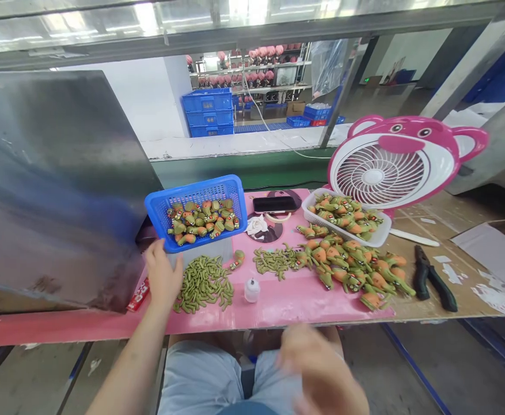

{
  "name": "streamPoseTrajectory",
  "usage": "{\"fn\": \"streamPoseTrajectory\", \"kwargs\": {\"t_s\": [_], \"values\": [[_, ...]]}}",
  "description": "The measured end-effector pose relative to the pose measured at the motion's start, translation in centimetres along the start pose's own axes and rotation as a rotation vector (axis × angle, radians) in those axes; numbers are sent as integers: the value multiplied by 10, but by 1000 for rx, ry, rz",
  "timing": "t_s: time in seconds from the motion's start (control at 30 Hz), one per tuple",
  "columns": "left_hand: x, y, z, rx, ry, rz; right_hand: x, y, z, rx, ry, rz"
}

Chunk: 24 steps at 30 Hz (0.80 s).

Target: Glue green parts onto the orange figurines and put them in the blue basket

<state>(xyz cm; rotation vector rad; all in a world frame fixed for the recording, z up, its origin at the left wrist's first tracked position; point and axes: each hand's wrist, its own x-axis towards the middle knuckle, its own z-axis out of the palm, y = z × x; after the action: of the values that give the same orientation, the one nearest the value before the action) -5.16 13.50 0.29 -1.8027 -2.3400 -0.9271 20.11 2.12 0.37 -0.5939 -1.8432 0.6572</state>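
Observation:
My left hand (162, 275) rests on the pink mat (287, 300) just below the tilted blue basket (157, 203) of orange-and-green toy figures, beside a heap of small green parts (204, 283). It holds nothing that I can see. My right hand (321, 369) is blurred, low over my lap below the table edge; whether it holds anything is unclear. A small white glue bottle (251, 290) stands on the mat between the hands. A second heap of green parts (273, 260) and a pile of toy figures (351, 266) lie to the right.
A white basket (384, 235) with more figures sits in front of a pink bear-shaped fan (397, 161). Black pliers (433, 278) lie at the right. A phone (273, 204) lies behind the mat. A large grey metal panel (53, 184) fills the left side.

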Motion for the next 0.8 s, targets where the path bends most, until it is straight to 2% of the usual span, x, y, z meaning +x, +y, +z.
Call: {"fn": "streamPoseTrajectory", "kwargs": {"t_s": [0.03, 0.07, 0.1, 0.17, 0.27, 0.37, 0.53, 0.7, 0.8], "values": [[-9, 12, 0, -9, -53, 75, 0, 14, -3, -43, 73, 79], [-16, 25, 2, -15, -126, 157, 0, 27, -3, -147, 232, 250], [-22, 39, 5, -17, -206, 238, 1, 40, 1, -197, 309, 375], [-28, 63, 15, -2, -349, 353, 3, 61, 14, -190, 293, 495], [-27, 87, 29, 59, -491, 382, 9, 75, 37, -137, 243, 542], [-22, 94, 30, 86, -575, 334, 12, 78, 45, -109, 262, 572], [-17, 90, 16, -68, -655, 288, 2, 83, 36, 1, 318, 628], [-13, 88, 28, -390, -665, 184, -6, 79, 32, 107, 360, 619], [-16, 91, 32, -699, -594, 74, -13, 66, 27, 77, 492, 631]]}}
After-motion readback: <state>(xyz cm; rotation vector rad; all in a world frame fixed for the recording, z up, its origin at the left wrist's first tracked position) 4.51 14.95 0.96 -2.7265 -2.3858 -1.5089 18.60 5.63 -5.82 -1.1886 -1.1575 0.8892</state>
